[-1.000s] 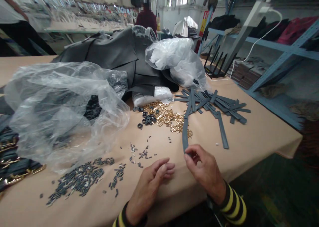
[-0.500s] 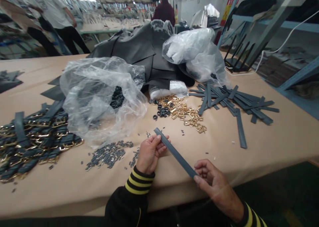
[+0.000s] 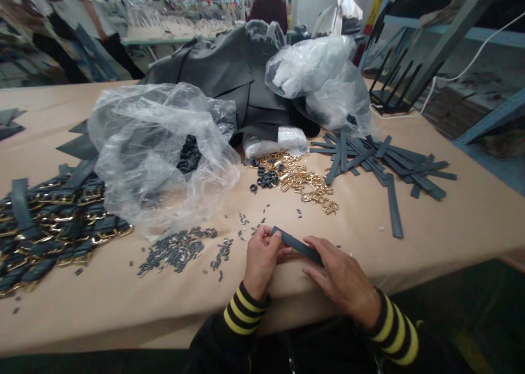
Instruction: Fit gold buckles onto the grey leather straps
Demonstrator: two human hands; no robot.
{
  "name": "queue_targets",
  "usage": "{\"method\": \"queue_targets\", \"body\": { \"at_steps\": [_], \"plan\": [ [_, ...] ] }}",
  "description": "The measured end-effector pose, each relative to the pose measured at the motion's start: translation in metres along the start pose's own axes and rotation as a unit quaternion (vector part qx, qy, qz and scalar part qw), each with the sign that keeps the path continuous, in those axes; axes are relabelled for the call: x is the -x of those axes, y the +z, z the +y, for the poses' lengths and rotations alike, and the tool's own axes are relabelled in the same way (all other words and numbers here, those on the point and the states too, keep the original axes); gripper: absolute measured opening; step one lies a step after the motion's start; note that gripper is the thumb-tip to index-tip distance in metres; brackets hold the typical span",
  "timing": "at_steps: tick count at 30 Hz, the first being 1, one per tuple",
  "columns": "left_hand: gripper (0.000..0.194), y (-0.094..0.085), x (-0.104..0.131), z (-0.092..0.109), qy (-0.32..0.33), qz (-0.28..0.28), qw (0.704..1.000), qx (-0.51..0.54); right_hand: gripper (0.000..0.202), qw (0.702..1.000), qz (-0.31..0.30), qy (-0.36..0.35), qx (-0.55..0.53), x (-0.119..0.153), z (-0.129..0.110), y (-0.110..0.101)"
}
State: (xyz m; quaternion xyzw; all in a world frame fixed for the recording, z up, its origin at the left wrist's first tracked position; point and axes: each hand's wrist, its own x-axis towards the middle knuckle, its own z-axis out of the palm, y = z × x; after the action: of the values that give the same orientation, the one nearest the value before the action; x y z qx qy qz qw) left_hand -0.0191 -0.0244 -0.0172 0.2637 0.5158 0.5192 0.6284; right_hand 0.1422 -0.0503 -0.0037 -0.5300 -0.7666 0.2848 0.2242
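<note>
A dark grey leather-look strap (image 3: 298, 246) is stretched between my two hands just above the front of the table. My left hand (image 3: 262, 260) pinches its far left end between thumb and fingers. Around the other end of the strap is my right hand (image 3: 348, 278), its fingers against the strap and its thumb a little lower. Part of that end is hidden by the right hand. Left of my hands lie many small dark metal clips (image 3: 174, 251). Beyond them are gold rectangular buckles (image 3: 305, 180) and black rings (image 3: 267, 178).
Loose straps (image 3: 377, 155) are heaped at the right, assembled straps with gold buckles (image 3: 53, 221) at the left. Clear plastic bags (image 3: 164, 139) and dark sheet material (image 3: 221, 62) occupy the back. A router (image 3: 389, 98) stands near the shelf. People stand in the background.
My right hand has moved up and left along the strap, closer to my left hand. My left hand has shifted slightly right and down. Less of the strap shows between them.
</note>
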Motion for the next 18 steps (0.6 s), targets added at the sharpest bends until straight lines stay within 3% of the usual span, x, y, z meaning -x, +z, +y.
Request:
{"method": "queue_targets", "body": {
  "at_steps": [3, 6, 9, 13, 15, 18],
  "plan": [
    [0.021, 0.005, 0.005, -0.001, -0.018, 0.003, 0.999, 0.026, 0.025, 0.999, 0.025, -0.024, 0.040, -0.016, -0.014, 0.011],
    [0.020, 0.002, 0.008, 0.004, -0.026, -0.009, 0.999, 0.040, 0.020, 0.999, 0.035, -0.033, 0.007, -0.023, -0.017, 0.012],
    [0.021, -0.004, 0.006, 0.005, -0.012, -0.026, 0.999, 0.023, 0.019, 0.990, -0.039, 0.004, -0.132, -0.022, -0.012, 0.005],
    [0.023, -0.007, 0.003, 0.001, -0.012, -0.041, 0.999, -0.030, 0.029, 0.893, -0.193, 0.102, -0.393, -0.023, -0.003, 0.000],
    [0.024, -0.006, 0.002, 0.001, -0.015, -0.035, 0.999, -0.036, 0.032, 0.864, -0.201, 0.128, -0.444, -0.024, -0.001, 0.000],
    [0.026, -0.004, 0.003, 0.003, -0.023, -0.023, 0.999, -0.038, 0.033, 0.853, -0.195, 0.141, -0.463, -0.025, 0.000, 0.002]
  ]
}}
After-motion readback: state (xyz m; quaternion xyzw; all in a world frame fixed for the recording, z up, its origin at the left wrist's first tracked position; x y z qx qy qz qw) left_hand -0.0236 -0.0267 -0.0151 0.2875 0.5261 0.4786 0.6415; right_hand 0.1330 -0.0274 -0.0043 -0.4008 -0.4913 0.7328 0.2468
